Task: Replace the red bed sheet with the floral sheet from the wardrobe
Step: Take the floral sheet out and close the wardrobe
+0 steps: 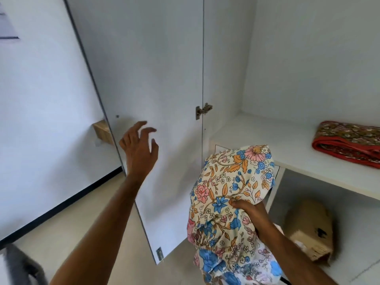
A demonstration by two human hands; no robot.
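Note:
The floral sheet, cream with blue, pink and orange flowers, hangs bunched in front of the open wardrobe. My right hand grips it from the right side, below the level of the white wardrobe shelf. My left hand is raised with fingers spread, just in front of the inner face of the open white wardrobe door, holding nothing. I cannot tell whether its fingertips touch the door. The bed and the red bed sheet are out of view.
A folded red-bordered patterned cloth lies on the shelf at right. A cardboard box sits on the wardrobe floor beneath. A wooden block juts from the white wall left of the door. Grey fabric shows at bottom left.

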